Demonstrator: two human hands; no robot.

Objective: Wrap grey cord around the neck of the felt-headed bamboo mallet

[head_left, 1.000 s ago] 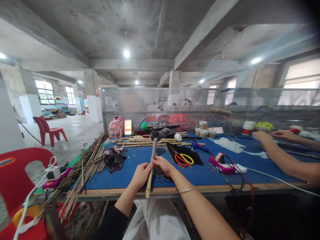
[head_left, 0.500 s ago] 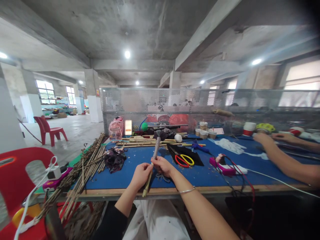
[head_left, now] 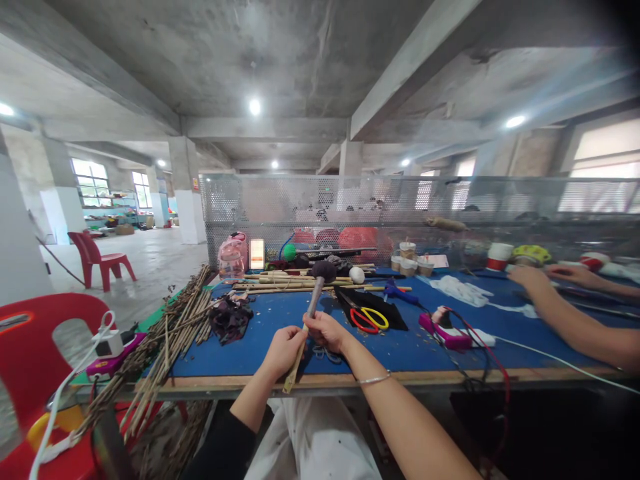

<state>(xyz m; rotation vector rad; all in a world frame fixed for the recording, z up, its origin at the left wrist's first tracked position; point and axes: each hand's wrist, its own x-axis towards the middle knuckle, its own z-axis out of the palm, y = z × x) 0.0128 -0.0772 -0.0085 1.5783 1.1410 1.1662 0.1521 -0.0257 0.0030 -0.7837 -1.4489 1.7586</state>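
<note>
Both of my hands are closed on a bamboo stick (head_left: 295, 369) tilted over the table's front edge. Grey wrapping covers its upper part, and a dark round head (head_left: 324, 270) tops it. My left hand (head_left: 287, 348) grips the bare lower stretch. Just above, my right hand (head_left: 325, 329) pinches the stick near the end of the grey wrapping. Beside my right hand lies some loose grey cord (head_left: 327, 355). Scissors (head_left: 369, 319) with red and yellow handles rest on a black cloth (head_left: 397, 313) to the right. Crumpled dark fabric (head_left: 230, 319) sits to the left.
Bundled dry stalks (head_left: 170, 333) overhang the left edge. Bamboo sticks (head_left: 280, 287) and a white ball (head_left: 357, 275) lie behind. To the right are a blue glue gun (head_left: 400, 293), a purple power strip (head_left: 453, 335) with cables, and another person's arms (head_left: 565, 320).
The stick has turned in my hands, and its dark top now looks rounder and smoother. My hands have stayed in almost the same place.
</note>
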